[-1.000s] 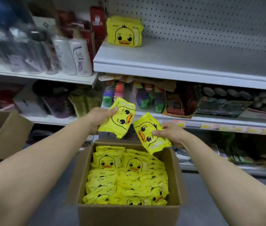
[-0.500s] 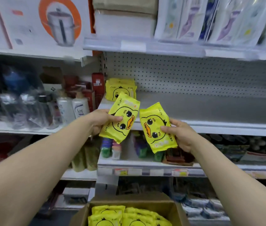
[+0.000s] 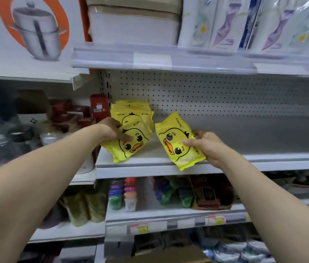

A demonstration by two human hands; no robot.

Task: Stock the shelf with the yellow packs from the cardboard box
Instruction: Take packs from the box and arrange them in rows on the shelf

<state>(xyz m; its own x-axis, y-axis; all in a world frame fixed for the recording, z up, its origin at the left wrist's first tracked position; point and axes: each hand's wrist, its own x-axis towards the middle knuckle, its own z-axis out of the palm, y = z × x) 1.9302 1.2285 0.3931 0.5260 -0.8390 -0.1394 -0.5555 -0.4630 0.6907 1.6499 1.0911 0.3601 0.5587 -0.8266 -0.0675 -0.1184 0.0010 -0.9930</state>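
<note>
Left hand [image 3: 112,130]: grips the left pack [image 3: 130,147] at its left edge, thumb lying across the printed face and the other fingers hidden behind it.
Right hand [image 3: 209,147]: pinches the right pack [image 3: 178,143] at its right edge, thumb on the face and fingers curled round the back.
Pack looks: bright yellow, flat, soft pouches with crimped edges. Each carries a cartoon duck face drawn in black line, with round black eyes and an orange beak, plus "CKOK" in small dark letters near the top.
Left pack: tilted with the duck leaning right, over the left end of the shelf [image 3: 244,158], just in front of the stack of packs [image 3: 132,111]. Whether it touches the shelf cannot be told.
Right pack: tilted the other way, just right of the left pack and apart from it, its lower corner hanging past the shelf's near edge.
Stack of packs: standing upright at the far left of the shelf against the pegboard [image 3: 225,92].
Cardboard box [image 3: 168,256]: only a brown strip shows at the near bottom edge.
Surroundings: a red box [image 3: 99,105] stands left of the stack, and a pot carton [image 3: 32,31] sits upper left.
</note>
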